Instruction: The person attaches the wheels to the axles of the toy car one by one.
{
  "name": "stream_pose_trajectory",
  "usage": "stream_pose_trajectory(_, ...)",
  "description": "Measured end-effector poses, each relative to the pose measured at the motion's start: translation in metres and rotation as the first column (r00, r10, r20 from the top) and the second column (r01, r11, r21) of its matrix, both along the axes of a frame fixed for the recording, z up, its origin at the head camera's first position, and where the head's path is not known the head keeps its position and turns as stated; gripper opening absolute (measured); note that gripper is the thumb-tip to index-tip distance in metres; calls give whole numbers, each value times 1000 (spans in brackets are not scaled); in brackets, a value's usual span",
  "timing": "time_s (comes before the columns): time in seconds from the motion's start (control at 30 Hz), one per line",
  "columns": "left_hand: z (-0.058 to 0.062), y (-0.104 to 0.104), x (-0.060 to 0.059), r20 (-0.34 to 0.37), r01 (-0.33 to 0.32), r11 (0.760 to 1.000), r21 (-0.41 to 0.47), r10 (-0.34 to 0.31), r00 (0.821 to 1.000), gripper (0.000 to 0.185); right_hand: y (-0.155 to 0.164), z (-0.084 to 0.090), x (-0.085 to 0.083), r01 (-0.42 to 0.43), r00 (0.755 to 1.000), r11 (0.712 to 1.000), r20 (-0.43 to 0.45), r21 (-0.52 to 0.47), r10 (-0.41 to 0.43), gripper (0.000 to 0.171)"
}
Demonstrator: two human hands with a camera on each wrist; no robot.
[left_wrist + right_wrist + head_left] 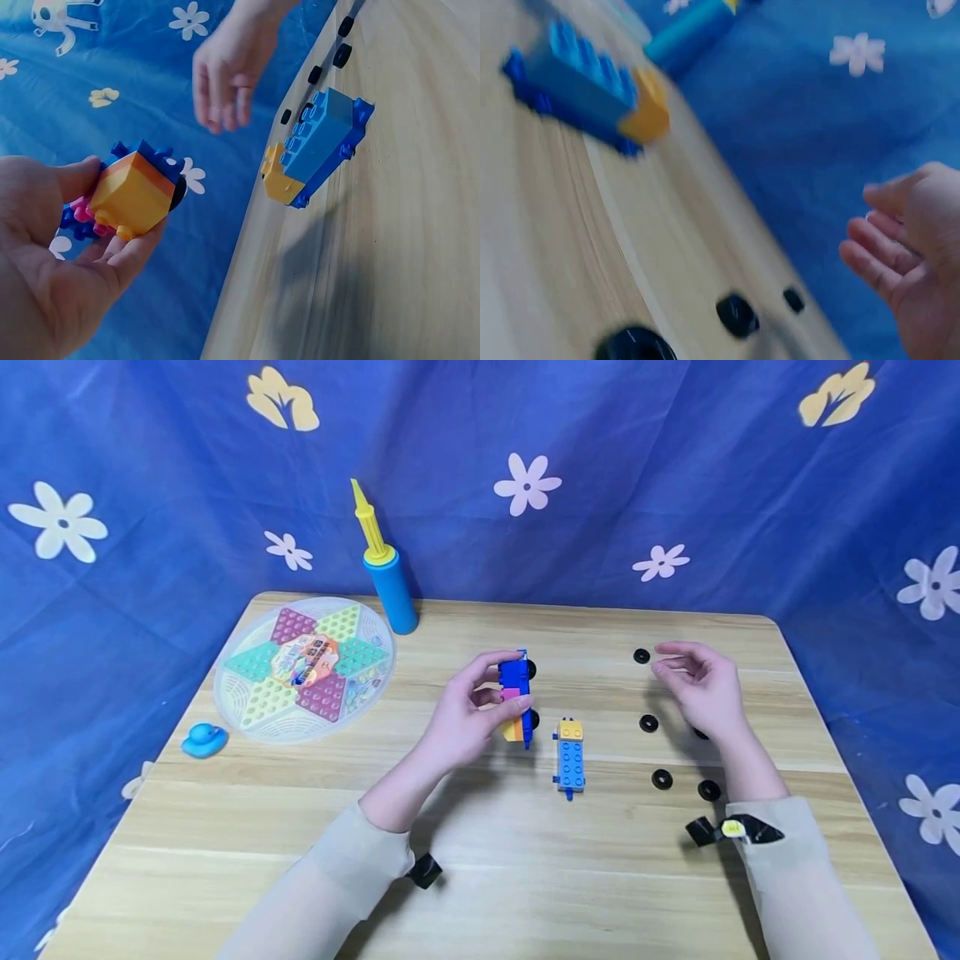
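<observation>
Holding the block car on its side in my left hand, long axis pointing away, I keep my right hand empty, fingers loose, nearer the loose wheels lying rightward.

I see a checkers board at the table's left rear, a blue-yellow pump upright behind it, a blue duck at the left edge, and a flowered cloth behind.

text: none legible | checkers board centre label: print too small to read
</observation>
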State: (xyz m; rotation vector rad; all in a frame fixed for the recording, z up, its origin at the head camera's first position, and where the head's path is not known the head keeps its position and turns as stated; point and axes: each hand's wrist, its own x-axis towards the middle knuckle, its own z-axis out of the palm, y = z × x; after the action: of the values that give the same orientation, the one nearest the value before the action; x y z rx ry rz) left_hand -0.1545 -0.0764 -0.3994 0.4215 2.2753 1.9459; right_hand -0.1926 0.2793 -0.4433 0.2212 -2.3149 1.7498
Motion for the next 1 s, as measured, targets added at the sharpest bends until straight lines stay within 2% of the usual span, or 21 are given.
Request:
stream_pose_trajectory(0.13, 1, -2, 0, 8, 6, 1000, -23, -6, 1000, 54, 12, -15, -20, 31, 987, 984, 148, 173, -57, 39)
stream_pose_trajectory(0.23, 1, -2, 0, 11, 10, 999, -39, -10, 1000, 54, 15, -24, -32, 17, 978, 956, 194, 293, -77, 44)
stream_pose_trajectory(0.33, 1, -3, 0, 11, 11, 999, -51, -11, 1000, 54, 15, -31, -42, 12, 976, 929, 199, 370, -92, 51)
stream_pose_trajectory(0.5, 0, -2, 0, 3, 9, 998, -68, -9, 1000, 53, 12, -41, -56, 15, 977, 903, 186, 428, -104, 58)
stream_pose_trajectory(0.73, 1, 0, 0, -7, 20, 999, -51, -20, 1000, 54, 4, -47, -61, 18, 987, 840, 126, 542, -102, 39)
stream_pose_trajectory(0.8, 1, 1, 0, -10, 25, 998, -52, -25, 1000, 53, 2, -45, -58, 30, 986, 843, 121, 537, -112, 37)
stream_pose_trajectory(1.0, 3, 3, 1, -11, 28, 997, -78, -29, 1000, 52, -5, -31, -46, 59, 989, 890, 91, 452, -112, 37)
